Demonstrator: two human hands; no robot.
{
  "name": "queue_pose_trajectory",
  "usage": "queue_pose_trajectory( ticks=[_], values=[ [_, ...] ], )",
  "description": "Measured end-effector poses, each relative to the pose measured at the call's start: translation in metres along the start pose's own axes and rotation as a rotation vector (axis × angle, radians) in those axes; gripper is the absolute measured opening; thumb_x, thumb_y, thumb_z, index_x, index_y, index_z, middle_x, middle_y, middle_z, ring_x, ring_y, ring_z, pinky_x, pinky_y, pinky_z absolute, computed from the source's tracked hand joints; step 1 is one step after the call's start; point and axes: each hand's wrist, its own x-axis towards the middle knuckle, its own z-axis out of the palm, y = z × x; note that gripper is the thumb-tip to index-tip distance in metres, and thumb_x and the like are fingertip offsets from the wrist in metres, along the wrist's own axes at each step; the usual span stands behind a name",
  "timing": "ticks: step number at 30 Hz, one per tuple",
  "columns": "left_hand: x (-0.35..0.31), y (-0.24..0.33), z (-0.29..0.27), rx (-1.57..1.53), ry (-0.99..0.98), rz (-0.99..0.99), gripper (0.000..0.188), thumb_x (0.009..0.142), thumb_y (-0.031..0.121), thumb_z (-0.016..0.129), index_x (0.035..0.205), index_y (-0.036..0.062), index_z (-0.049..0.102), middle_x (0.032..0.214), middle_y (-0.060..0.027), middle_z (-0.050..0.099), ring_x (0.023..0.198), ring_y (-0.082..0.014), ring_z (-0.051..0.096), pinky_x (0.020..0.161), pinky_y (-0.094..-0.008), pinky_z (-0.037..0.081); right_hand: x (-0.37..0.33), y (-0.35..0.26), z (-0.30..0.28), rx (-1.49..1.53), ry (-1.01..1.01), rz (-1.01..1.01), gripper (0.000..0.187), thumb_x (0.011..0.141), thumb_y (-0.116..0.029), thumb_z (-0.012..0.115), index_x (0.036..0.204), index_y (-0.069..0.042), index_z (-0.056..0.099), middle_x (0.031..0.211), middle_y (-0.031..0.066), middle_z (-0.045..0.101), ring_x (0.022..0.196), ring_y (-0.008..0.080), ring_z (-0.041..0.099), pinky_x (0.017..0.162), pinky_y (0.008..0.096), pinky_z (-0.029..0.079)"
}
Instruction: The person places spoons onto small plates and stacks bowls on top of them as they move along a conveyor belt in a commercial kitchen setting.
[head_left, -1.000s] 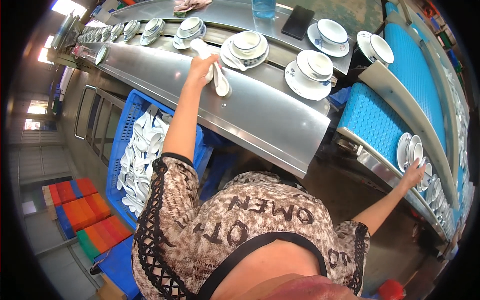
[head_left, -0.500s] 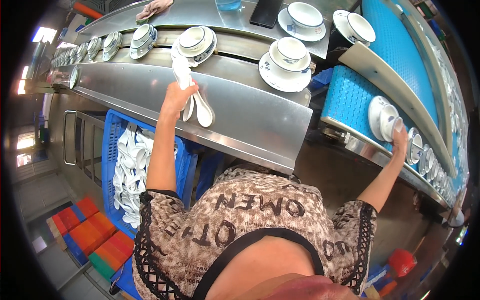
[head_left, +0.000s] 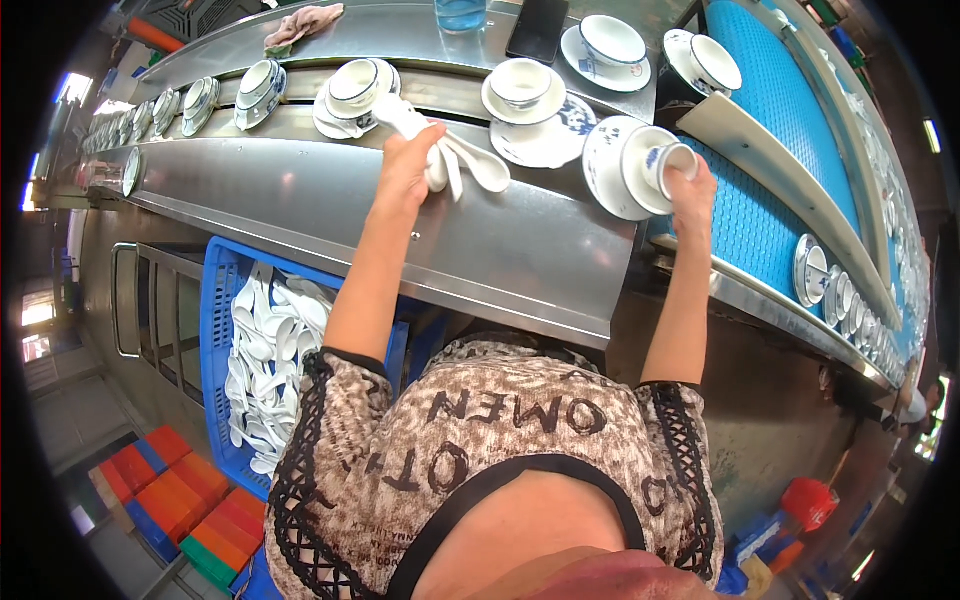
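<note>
My left hand (head_left: 403,172) is closed around several white soup spoons (head_left: 483,166), held above the steel counter (head_left: 300,200). At the counter's right end, my right hand (head_left: 692,200) grips a tilted set: a small cup (head_left: 674,165) in a bowl on a plate (head_left: 606,168). Just left of it, a bowl with a cup (head_left: 520,88) sits toward the back edge of a blue-patterned plate (head_left: 545,140). Farther left, another set (head_left: 353,84) stands behind my left hand, with more sets lined up along the channel.
A blue basket (head_left: 214,330) full of white spoons stands below the counter at left. The blue conveyor belt (head_left: 745,225) at right carries more crockery sets (head_left: 812,270). A phone (head_left: 538,28), a pink cloth (head_left: 303,27) and a bowl on a plate (head_left: 606,72) lie on the back ledge.
My right hand has carried the crockery set leftward from the blue belt to the counter's end. My left hand has moved right with the spoons. The sets along the channel appear shifted left.
</note>
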Motion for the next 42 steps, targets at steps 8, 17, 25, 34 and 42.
queue_pose_trajectory(
  ticks=[8, 17, 25, 34, 42],
  values=[
    [0.017, -0.001, 0.009, -0.119, 0.090, 0.041, 0.024, 0.072, -0.001, 0.062, 0.094, -0.0098, 0.053, 0.085, -0.0146, 0.058, 0.072, -0.0212, 0.061, 0.058, -0.0328, 0.050, -0.013, -0.016, 0.077, -0.343, -0.063, -0.100, 0.034, 0.070, -0.009, 0.049, 0.102, 0.000, 0.057, 0.095, 0.0219, 0.061, 0.093, 0.0347, 0.059, 0.082, 0.0370, 0.044],
    [0.000, 0.029, -0.067, 0.296, -0.042, 0.063, 0.041, 0.074, 0.002, 0.059, 0.111, -0.0086, 0.045, 0.086, -0.0161, 0.059, 0.065, -0.0218, 0.063, 0.055, -0.0299, 0.052, -0.034, -0.030, -0.027, -0.257, -0.079, -0.203, 0.030, 0.085, -0.024, 0.052, 0.105, -0.003, 0.060, 0.099, 0.0123, 0.062, 0.091, 0.0196, 0.057, 0.081, 0.0311, 0.044],
    [0.033, 0.047, -0.100, 0.893, 0.142, 0.297, 0.022, 0.068, 0.015, 0.057, 0.077, -0.0047, 0.061, 0.067, -0.0138, 0.062, 0.057, -0.0222, 0.061, 0.057, -0.0343, 0.047, -0.020, 0.033, -0.296, -1.279, 0.882, -0.307, 0.034, 0.084, -0.023, 0.052, 0.105, 0.003, 0.058, 0.098, 0.0190, 0.062, 0.086, 0.0270, 0.059, 0.080, 0.0330, 0.044],
    [0.102, 0.092, -0.099, 1.144, -0.076, 0.554, 0.032, 0.066, 0.021, 0.056, 0.086, -0.0042, 0.061, 0.070, -0.0160, 0.063, 0.061, -0.0242, 0.063, 0.061, -0.0346, 0.047, 0.014, 0.062, -0.317, -0.475, 0.478, 0.027, 0.051, 0.088, -0.040, 0.048, 0.101, 0.008, 0.059, 0.086, 0.0089, 0.062, 0.078, 0.0152, 0.054, 0.074, 0.0270, 0.042],
    [0.024, 0.095, -0.091, 0.615, -0.019, 0.289, 0.027, 0.077, 0.018, 0.062, 0.093, -0.0034, 0.058, 0.074, -0.0107, 0.061, 0.059, -0.0178, 0.061, 0.054, -0.0286, 0.047, 0.000, 0.057, -0.342, -0.901, 0.189, 0.205, 0.033, 0.063, -0.013, 0.058, 0.091, 0.004, 0.059, 0.069, 0.0097, 0.057, 0.051, 0.0155, 0.052, 0.037, 0.0299, 0.038]
  ],
)
